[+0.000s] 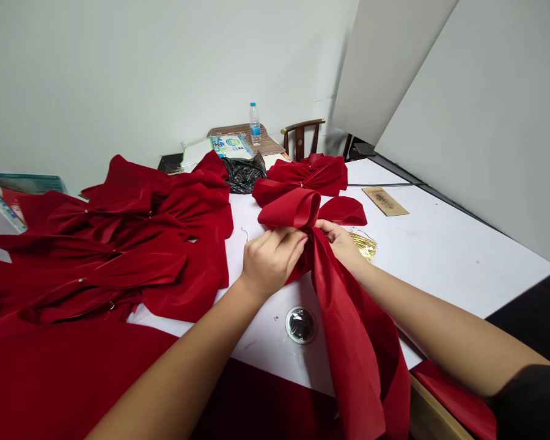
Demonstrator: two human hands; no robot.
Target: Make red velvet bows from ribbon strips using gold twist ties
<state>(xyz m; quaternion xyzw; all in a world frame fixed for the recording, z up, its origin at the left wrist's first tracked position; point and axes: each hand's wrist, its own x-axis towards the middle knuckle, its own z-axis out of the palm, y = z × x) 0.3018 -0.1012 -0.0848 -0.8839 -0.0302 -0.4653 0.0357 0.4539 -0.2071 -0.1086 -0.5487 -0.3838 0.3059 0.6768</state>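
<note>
A: What sits closest to the fingers?

B: The left hand (270,260) and the right hand (341,240) meet at the gathered middle of a red ribbon bow (289,208); one loop rises just beyond the fingers, and a long ribbon tail (355,342) falls from beneath them towards the near table edge.

A: How far closed are they?

B: Both are closed on the bow; the left fingers curl tightly over the gathered ribbon, while the right fingers press in from the other side, their tips partly buried in the folds.

A: What lies around them?

B: Below the fingers, a round steel grommet (300,325) sits in the white table (440,263); just right of them lies a bundle of gold twist ties (364,246); just left, a thin wire (244,233) rests on the tabletop.

A: And further off?

B: Left of the fingers spreads a heap of red velvet bows (119,238); beyond them lie another red bow (302,174), a black plastic bag (245,174) and a water bottle (255,125); beyond and right, a brown card (385,201) lies on the table.
</note>
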